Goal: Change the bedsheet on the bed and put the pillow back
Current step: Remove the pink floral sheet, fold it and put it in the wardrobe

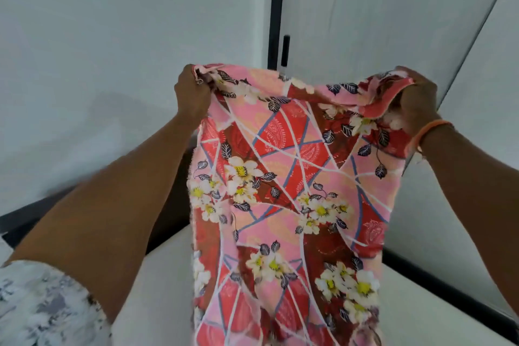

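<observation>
A pink and red floral cloth (289,191) with white flowers hangs in front of me, held up by its top edge. My left hand (192,93) grips the upper left corner, fingers curled round the fabric. The upper right corner is bunched in my right hand (418,104), whose wrist wears an orange band. White stuffing shows inside the cloth below my right hand. The cloth drops down over a bare white mattress (157,289). I cannot tell whether the cloth is a sheet or a pillow cover.
White walls stand close behind the bed. A black-framed white door (365,22) with a black handle (285,50) is at the back right. A black bed frame edge (449,286) runs along the mattress on the right and the left.
</observation>
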`<state>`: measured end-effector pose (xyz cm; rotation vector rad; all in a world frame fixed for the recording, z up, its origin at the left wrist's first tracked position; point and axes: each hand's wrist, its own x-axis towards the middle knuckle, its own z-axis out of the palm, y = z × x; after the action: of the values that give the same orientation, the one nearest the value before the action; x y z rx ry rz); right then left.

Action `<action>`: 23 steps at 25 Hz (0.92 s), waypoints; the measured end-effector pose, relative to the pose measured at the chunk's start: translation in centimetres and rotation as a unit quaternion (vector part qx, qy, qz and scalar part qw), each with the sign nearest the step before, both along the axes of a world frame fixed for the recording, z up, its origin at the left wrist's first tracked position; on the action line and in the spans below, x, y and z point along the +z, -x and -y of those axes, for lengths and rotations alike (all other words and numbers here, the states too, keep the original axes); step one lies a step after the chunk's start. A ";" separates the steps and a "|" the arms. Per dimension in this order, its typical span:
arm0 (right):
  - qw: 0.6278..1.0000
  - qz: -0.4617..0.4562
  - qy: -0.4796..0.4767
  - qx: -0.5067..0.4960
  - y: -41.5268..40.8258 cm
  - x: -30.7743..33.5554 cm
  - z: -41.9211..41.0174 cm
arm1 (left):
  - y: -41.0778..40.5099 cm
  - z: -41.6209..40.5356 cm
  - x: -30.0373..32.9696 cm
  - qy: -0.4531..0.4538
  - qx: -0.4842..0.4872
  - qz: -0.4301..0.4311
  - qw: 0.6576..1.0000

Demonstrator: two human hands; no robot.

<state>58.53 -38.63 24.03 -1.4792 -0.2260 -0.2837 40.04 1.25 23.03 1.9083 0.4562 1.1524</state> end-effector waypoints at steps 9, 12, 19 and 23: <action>0.976 -0.204 0.079 0.009 12.7 -25.6 15.2 | 13.8 7.1 -28.5 0.084 -0.027 -0.224 0.971; 0.954 -0.280 0.107 0.010 18.4 -34.0 20.2 | 21.8 14.1 -33.9 0.083 0.006 -0.301 0.950; 0.877 -0.344 0.336 -0.013 29.7 -46.4 28.0 | 34.4 22.6 -43.7 0.045 0.009 -0.453 0.890; 0.798 -0.283 0.532 -0.002 34.9 -49.2 29.3 | 39.4 25.3 -48.0 0.052 0.005 -0.510 0.859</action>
<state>23.61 -67.93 -25.20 -2.6046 0.1520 0.3804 0.62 -24.05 -25.00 2.2907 1.0546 -0.0026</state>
